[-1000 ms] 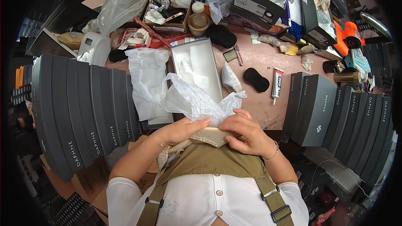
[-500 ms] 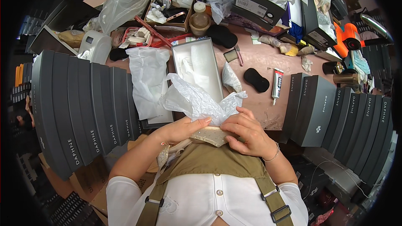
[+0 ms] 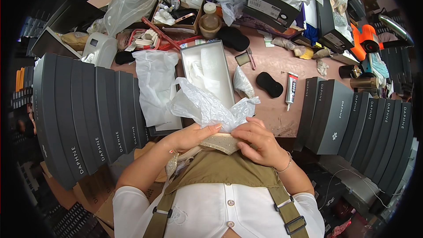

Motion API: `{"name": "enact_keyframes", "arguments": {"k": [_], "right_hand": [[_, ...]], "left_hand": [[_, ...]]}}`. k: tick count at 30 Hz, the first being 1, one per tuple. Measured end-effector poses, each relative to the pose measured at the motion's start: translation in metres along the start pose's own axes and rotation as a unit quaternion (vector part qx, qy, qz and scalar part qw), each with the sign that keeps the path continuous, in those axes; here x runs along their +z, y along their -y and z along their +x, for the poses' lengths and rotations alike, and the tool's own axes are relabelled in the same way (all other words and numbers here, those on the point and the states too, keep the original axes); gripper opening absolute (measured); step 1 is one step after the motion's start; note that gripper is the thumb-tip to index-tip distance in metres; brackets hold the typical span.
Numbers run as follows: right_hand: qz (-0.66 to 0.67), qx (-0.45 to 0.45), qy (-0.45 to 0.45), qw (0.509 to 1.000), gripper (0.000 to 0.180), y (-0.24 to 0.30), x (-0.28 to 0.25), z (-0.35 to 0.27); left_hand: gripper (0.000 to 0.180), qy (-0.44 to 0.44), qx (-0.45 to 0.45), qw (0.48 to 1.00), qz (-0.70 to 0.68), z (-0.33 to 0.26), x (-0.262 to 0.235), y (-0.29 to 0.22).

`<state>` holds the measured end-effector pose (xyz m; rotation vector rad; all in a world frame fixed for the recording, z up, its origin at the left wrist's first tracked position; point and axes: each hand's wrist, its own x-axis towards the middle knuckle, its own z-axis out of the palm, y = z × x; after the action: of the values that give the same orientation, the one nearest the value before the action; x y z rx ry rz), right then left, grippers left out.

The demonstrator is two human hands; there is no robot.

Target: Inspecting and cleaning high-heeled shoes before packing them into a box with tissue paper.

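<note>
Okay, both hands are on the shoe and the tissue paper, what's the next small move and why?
Probably push more tissue into the shoe: both hands, left and right, pinch it at the shoe's opening, and most of the sheet is bunched outside. The open box waits just ahead.

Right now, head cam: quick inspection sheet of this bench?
Surface: pink table, worn, mostly covered.
Job's things: glittery shoe with white tissue bunched at its opening; open white box beyond.
Clutter: glue tube, black pad, jar, plastic bags, grey box stacks on both sides.
Grips: left hand and right hand both hold the shoe and tissue.
Cables: thin wire lower right.
Surroundings: orange tool, dark shelving at the edges.
</note>
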<state>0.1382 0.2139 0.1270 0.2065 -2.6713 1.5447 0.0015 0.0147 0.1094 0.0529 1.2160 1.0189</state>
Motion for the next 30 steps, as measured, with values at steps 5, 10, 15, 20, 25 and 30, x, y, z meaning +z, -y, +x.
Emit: {"name": "enact_keyframes", "arguments": {"k": [5, 10, 15, 20, 25, 30], "right_hand": [[0.084, 0.043, -0.005, 0.996, 0.025, -0.003, 0.001, -0.001], [0.118, 0.069, -0.036, 0.990, 0.023, -0.004, 0.001, -0.002], [0.179, 0.089, -0.050, 0.979, 0.021, 0.000, 0.000, -0.002], [0.426, 0.179, -0.237, 0.854, 0.017, -0.013, 0.000, -0.006], [0.424, 0.155, -0.171, 0.876, 0.006, -0.011, -0.007, -0.008], [0.297, 0.121, -0.078, 0.944, 0.017, 0.008, -0.006, 0.000]], "left_hand": [[0.049, 0.020, 0.011, 1.000, 0.003, -0.001, 0.000, -0.002], [0.048, 0.022, 0.050, 0.998, 0.010, -0.002, 0.001, -0.001], [0.047, 0.017, 0.083, 0.996, 0.025, -0.005, 0.004, -0.003], [0.041, -0.007, 0.138, 0.988, 0.066, -0.006, 0.003, 0.005], [0.046, -0.018, 0.145, 0.988, 0.058, -0.015, 0.006, 0.006], [0.044, -0.028, 0.158, 0.981, 0.113, -0.021, 0.010, 0.002]]}}
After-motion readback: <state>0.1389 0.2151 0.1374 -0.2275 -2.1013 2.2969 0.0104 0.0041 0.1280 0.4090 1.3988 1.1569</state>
